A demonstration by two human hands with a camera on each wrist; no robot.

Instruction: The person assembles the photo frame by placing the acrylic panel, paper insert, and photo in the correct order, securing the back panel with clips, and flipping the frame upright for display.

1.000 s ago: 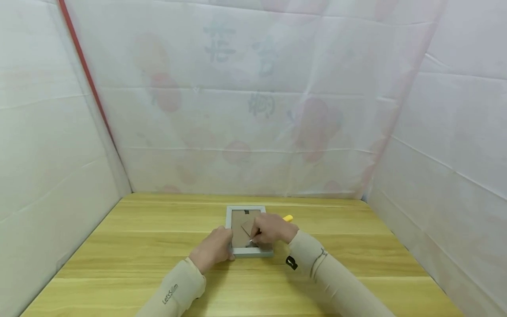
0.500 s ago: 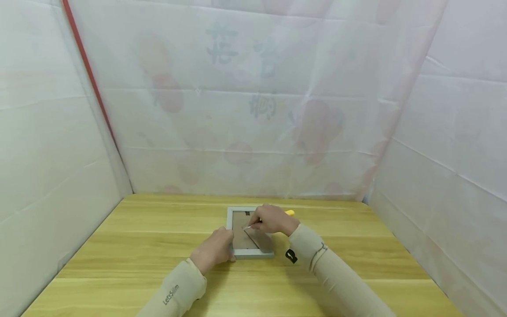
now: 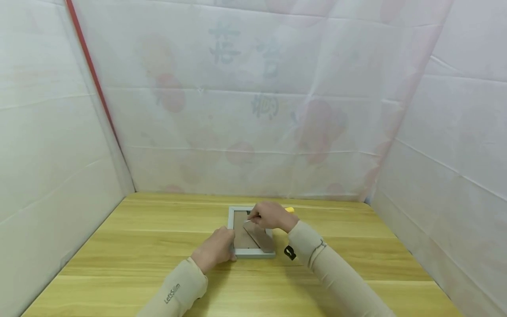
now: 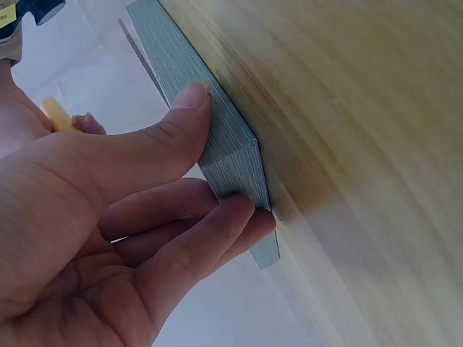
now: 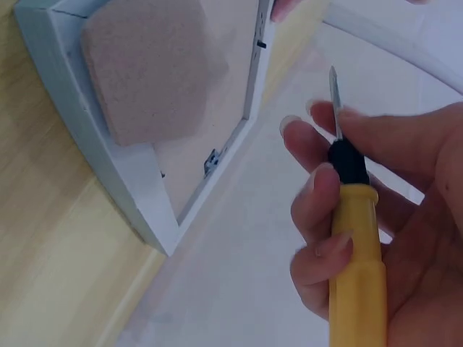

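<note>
A grey picture frame (image 3: 251, 253) lies face down on the wooden table (image 3: 138, 246), its brown backing board (image 3: 240, 235) facing up. My left hand (image 3: 215, 248) grips the frame's near left corner; in the left wrist view the thumb (image 4: 184, 108) presses on the frame's edge (image 4: 173, 54) and the fingers curl round the corner. My right hand (image 3: 270, 215) hovers over the frame's far end and grips a yellow-handled screwdriver (image 5: 358, 246), its metal tip (image 3: 247, 221) pointing left above the backing. The right wrist view shows the backing's stand flap (image 5: 145, 72) and a small metal clip (image 5: 211, 160).
White sheeting (image 3: 253, 110) walls in the table at the back and on both sides. A red strip (image 3: 93, 75) runs down the left corner. Bare wood lies to the left, to the right and in front of the frame.
My right hand moved with the screwdriver from the frame's near right part to its far end. The left hand has stayed on the near left corner.
</note>
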